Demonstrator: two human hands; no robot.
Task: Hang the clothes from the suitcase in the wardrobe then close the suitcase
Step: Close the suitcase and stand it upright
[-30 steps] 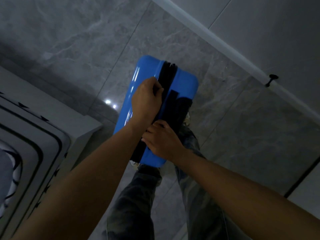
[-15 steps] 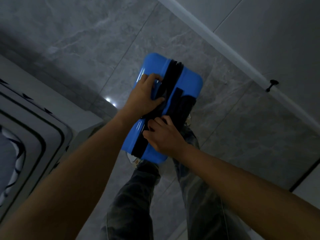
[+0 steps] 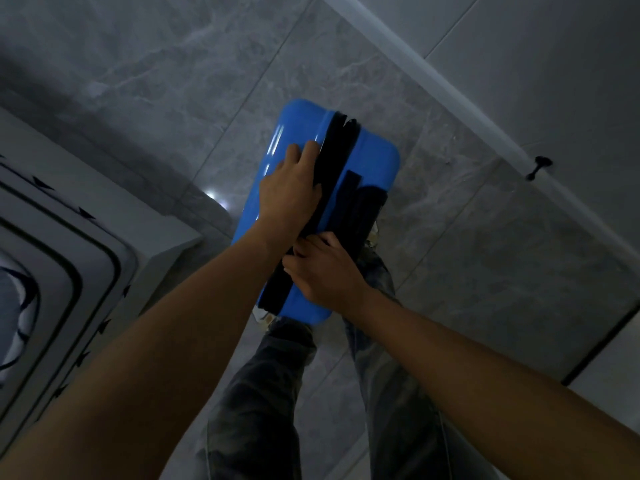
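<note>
Nearest the camera two bare forearms reach out over legs in dark mottled trousers [image 3: 263,403]; the right hand [image 3: 325,275] sits at the near end of the blue suitcase [image 3: 375,161], its fingers curled in on the black band [image 3: 337,147] that runs along the middle of the case, though what exactly they pinch there is hidden by the knuckles; just beyond it the left hand [image 3: 289,192] lies flat on the left blue shell, fingers straight and holding nothing, fingertips touching the edge of the band; the suitcase stands on edge on the floor [image 3: 173,81] right in front of the person's feet, both shells together, with the band gaping slightly at the far end; a black strap-like handle [image 3: 346,202] lies on the right shell beside the band; to the left is the corner of a bed [image 3: 52,271], pale with dark curved lines on its cover; the floor is grey marbled tile, with a small bright reflection [image 3: 214,199] just left of the case; farthest off a white skirting board [image 3: 433,81] crosses the upper right, and a small black door stop [image 3: 538,167] stands against it.
</note>
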